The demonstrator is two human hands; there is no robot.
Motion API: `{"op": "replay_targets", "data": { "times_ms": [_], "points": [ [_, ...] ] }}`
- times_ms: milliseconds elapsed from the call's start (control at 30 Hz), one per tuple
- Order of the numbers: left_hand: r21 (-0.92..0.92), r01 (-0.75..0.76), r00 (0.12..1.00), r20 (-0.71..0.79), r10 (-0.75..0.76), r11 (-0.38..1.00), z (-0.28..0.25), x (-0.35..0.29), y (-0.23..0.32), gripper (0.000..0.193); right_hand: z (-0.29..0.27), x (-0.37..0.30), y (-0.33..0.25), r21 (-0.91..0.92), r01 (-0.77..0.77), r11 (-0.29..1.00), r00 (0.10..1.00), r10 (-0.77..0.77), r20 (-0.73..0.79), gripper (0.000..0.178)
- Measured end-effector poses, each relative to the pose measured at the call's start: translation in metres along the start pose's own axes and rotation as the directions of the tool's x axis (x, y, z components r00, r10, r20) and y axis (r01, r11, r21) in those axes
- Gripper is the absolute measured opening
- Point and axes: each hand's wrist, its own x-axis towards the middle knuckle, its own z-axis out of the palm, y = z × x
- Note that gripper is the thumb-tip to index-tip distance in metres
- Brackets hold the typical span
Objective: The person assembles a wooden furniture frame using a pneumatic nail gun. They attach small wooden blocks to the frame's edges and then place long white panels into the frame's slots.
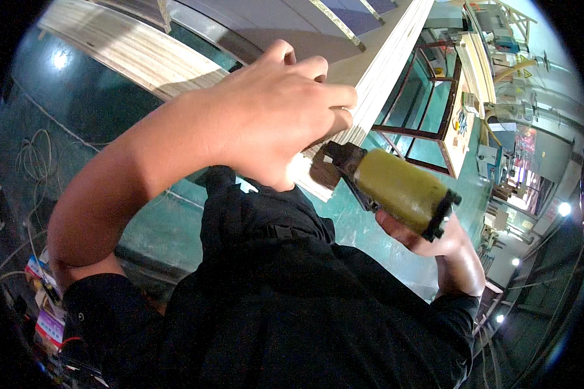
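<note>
My left hand (276, 107) bends over the corner of a wooden frame, its fingers curled on the board (384, 81) that runs away to the upper right. Another pale layered board (133, 55) meets that corner from the left. In my right hand (425, 236) is a nail gun (401, 185) with a yellow-green cylindrical body and black ends. Its black nose points at the board end just below my left hand; whether it touches the wood I cannot tell. My right fingers are partly hidden behind the tool.
Grey panels with pale slats (337, 24) lie beyond the boards. On the right stands a dark-framed table (444, 117) with small tools on top. A coiled hose (39, 159) lies on the green floor at left, and colourful boxes (48, 327) sit at the lower left.
</note>
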Motion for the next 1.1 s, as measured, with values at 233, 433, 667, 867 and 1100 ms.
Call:
{"op": "replay_targets", "data": {
  "times_ms": [233,433,667,867,1100],
  "points": [
    [0.009,-0.020,0.998,-0.052,0.020,1.000,0.004,-0.003,-0.003,0.074,0.007,0.002,0.000,0.090,0.136,0.987,0.988,-0.128,-0.088,0.039],
    [-0.003,-0.032,0.995,-0.092,0.031,0.999,0.005,-0.003,-0.002,0.074,0.012,-0.007,0.013,0.175,0.115,0.978,0.988,-0.094,-0.125,0.041],
    [-0.013,-0.034,0.999,-0.040,0.033,0.999,-0.001,0.004,0.001,0.081,0.006,-0.011,0.054,0.296,0.301,0.907,0.954,-0.282,-0.105,0.046],
    [0.003,0.069,0.995,0.078,-0.069,0.998,-0.016,0.027,0.025,0.089,0.027,-0.047,0.194,0.609,0.058,0.791,0.995,-0.096,0.030,0.048],
    [0.193,0.348,0.936,-0.124,-0.329,0.917,-0.001,0.070,0.126,0.063,0.156,-0.092,0.471,0.334,-0.386,0.860,0.867,0.462,-0.186,0.042]
  ]
}}
